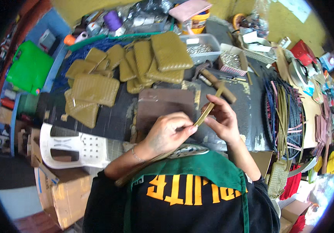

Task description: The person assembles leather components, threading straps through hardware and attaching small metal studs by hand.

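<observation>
A narrow olive strap (205,113) is stretched between my two hands above the front of the dark table. My left hand (169,131) pinches it between thumb and fingertips. My right hand (224,119) has its thumb and fingers around the strap farther up, and the strap's upper end sticks out beyond them. A tail of strap (145,167) seems to run back under my left forearm across the green apron. Just behind my left hand lies a flat brown slab (165,104). A hammer with a wooden handle (223,90) rests behind my right hand.
Olive woven-pattern pouches (95,88) lie in heaps at the left and back. Clear (201,47) and cardboard (233,59) boxes of small metal parts stand behind. Bundled straps (285,112) hang at the right edge. A white plastic chair (74,149) is at left.
</observation>
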`<state>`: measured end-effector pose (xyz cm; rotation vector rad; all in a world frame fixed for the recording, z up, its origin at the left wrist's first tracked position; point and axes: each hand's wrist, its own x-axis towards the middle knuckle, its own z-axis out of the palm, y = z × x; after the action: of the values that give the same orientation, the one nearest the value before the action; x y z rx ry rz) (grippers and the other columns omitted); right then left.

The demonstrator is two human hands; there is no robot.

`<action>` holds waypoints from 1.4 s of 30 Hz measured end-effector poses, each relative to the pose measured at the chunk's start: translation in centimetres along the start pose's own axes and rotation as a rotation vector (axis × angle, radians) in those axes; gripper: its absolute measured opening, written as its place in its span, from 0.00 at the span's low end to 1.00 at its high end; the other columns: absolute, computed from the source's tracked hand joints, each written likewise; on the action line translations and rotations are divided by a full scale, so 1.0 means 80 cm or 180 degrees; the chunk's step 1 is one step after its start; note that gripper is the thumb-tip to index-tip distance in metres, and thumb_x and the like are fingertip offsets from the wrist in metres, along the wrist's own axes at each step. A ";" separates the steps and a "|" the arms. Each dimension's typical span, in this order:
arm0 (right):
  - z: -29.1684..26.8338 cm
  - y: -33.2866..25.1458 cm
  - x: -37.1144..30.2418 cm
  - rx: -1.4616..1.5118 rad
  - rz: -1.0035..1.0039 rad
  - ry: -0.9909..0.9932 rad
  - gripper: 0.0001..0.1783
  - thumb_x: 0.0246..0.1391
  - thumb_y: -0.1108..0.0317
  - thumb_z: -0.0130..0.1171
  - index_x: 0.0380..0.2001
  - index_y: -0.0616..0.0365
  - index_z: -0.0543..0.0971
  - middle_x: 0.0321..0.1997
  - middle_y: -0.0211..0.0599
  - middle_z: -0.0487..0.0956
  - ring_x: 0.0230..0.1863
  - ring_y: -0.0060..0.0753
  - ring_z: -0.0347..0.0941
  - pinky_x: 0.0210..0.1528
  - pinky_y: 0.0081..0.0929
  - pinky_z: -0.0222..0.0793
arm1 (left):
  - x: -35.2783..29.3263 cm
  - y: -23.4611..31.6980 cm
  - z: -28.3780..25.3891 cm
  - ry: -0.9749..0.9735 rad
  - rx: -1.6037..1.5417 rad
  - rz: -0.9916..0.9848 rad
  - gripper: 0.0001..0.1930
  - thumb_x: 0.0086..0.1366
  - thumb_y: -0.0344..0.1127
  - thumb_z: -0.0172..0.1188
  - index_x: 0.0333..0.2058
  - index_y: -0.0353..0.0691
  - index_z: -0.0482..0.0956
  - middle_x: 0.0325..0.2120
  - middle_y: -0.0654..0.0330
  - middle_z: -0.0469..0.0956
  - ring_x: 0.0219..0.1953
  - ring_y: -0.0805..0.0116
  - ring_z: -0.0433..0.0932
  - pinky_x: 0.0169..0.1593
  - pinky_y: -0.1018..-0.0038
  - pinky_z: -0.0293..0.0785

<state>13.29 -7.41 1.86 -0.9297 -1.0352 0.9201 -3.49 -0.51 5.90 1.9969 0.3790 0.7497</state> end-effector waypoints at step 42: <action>0.041 -0.014 -0.057 0.0488 0.0490 0.0440 0.08 0.45 0.82 0.52 0.30 0.65 0.67 0.35 0.45 0.73 0.37 0.27 0.71 0.40 0.20 0.69 | -0.020 -0.011 -0.012 -0.0531 0.1765 0.1024 0.06 0.43 0.29 0.60 0.24 0.40 0.76 0.25 0.65 0.74 0.29 0.72 0.73 0.46 0.70 0.59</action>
<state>9.26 -11.42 2.41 -0.9395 -0.7727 1.0329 -5.31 -0.24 4.96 2.6679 0.1759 0.7165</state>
